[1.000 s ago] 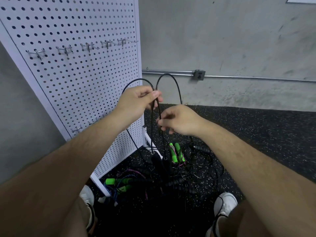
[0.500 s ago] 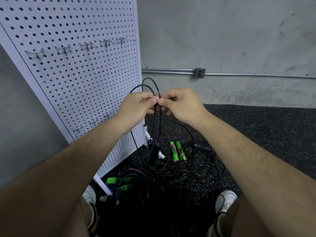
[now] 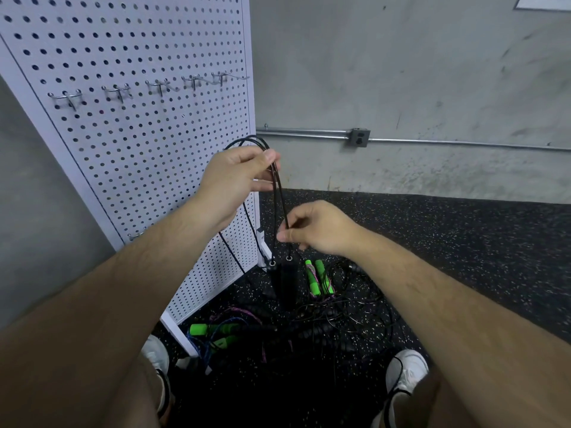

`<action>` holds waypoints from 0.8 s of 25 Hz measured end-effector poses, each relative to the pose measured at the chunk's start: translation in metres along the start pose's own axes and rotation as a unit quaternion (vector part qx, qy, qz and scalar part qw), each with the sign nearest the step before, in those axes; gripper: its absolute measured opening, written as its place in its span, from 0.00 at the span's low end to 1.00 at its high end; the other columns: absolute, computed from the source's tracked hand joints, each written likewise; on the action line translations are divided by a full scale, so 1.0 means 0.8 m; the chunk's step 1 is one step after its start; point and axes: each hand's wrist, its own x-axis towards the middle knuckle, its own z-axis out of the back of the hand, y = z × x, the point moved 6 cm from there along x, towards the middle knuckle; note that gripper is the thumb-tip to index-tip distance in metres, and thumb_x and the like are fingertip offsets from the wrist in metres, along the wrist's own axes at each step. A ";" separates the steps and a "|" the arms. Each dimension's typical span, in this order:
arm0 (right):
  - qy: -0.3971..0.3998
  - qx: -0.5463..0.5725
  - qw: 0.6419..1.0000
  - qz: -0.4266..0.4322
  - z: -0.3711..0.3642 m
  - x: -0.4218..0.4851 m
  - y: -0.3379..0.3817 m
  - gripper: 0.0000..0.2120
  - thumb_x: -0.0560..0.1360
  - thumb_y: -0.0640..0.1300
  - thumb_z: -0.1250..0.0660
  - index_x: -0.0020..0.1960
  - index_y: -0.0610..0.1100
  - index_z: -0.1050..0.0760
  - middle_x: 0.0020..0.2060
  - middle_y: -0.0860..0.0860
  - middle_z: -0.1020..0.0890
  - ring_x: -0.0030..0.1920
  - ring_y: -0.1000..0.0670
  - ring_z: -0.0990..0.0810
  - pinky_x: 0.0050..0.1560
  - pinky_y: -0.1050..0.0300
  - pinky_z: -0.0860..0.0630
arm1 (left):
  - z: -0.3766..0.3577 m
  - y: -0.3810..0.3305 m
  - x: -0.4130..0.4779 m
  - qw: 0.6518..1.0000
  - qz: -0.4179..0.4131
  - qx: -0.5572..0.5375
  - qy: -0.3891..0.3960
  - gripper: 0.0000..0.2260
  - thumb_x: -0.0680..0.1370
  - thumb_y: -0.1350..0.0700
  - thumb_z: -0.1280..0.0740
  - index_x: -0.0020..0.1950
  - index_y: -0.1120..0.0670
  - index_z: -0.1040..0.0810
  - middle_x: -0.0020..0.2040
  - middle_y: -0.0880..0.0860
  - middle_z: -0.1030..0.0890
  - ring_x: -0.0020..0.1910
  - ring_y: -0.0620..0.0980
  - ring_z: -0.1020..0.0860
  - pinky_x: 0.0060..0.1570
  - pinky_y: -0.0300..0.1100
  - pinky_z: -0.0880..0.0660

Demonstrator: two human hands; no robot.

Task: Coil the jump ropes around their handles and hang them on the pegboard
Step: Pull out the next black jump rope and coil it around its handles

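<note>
The left hand [image 3: 238, 177] is raised in front of the right edge of the pegboard [image 3: 139, 134]. Its thumb and curled fingers are closed in a pinch on the cord of a black jump rope [image 3: 279, 196]. A gathered loop of that cord is seen arching over the top of the hand. A further strand is seen dropping behind the left wrist towards the floor.

The right hand [image 3: 318, 230] is held lower and slightly to the right, apart from the left hand. Its fingers are curled, and the cord strands descending from the left hand are pinched between thumb and fingertips. How many strands are taken in this pinch cannot be told.

Just below the right hand, the two black handles [image 3: 284, 279] are suspended side by side on the cord, roughly upright. They are seen against the dark floor mat [image 3: 463, 242]; whether their lower ends touch it cannot be told.

A tangled pile of other ropes [image 3: 309, 322] is noted on the mat beneath the hands, with two green handles [image 3: 318, 278] lying just right of the black ones and further green handles [image 3: 210, 332] by the pegboard foot.

A row of metal hooks [image 3: 117, 91] is fitted across the upper pegboard; nothing is hung on them.
</note>
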 end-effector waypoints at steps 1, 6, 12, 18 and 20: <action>0.016 0.023 1.000 -0.001 -0.008 0.001 -0.004 0.09 0.72 0.46 0.22 0.48 0.44 0.17 0.38 0.54 0.16 0.32 0.53 0.20 0.40 0.51 0.17 | 0.004 0.000 0.001 1.000 0.003 -0.005 -0.005 0.06 0.82 0.57 0.32 0.50 0.57 0.15 0.49 0.55 0.15 0.41 0.46 0.19 0.48 0.44 0.17; -0.023 0.084 0.996 0.037 -0.022 0.009 0.011 0.07 0.74 0.45 0.24 0.43 0.43 0.20 0.39 0.45 0.17 0.31 0.51 0.21 0.37 0.54 0.22 | 0.006 0.006 0.001 1.000 0.019 -0.016 0.004 0.08 0.82 0.57 0.33 0.53 0.60 0.16 0.49 0.54 0.15 0.43 0.48 0.18 0.46 0.42 0.18; -0.071 0.065 0.995 0.039 -0.008 0.016 0.032 0.12 0.77 0.43 0.28 0.42 0.34 0.22 0.35 0.43 0.15 0.32 0.52 0.18 0.42 0.52 0.19 | 0.014 -0.010 -0.007 0.999 -0.006 0.041 0.024 0.09 0.84 0.51 0.36 0.57 0.51 0.17 0.50 0.48 0.15 0.48 0.46 0.16 0.43 0.34 0.22; -0.064 0.068 0.995 0.035 0.030 0.017 0.048 0.11 0.78 0.41 0.29 0.47 0.31 0.22 0.34 0.45 0.15 0.32 0.51 0.16 0.42 0.55 0.19 | -0.001 0.056 -0.051 0.920 0.020 0.342 0.189 0.10 0.84 0.45 0.39 0.60 0.45 0.20 0.54 0.48 0.16 0.55 0.48 0.18 0.55 0.45 0.23; -0.062 0.090 0.994 0.023 0.035 0.020 0.048 0.12 0.78 0.41 0.29 0.45 0.31 0.23 0.32 0.45 0.16 0.31 0.50 0.17 0.40 0.54 0.19 | -0.009 0.071 -0.061 0.941 0.016 0.272 0.199 0.09 0.83 0.52 0.34 0.63 0.46 0.24 0.58 0.43 0.18 0.58 0.38 0.21 0.63 0.39 0.26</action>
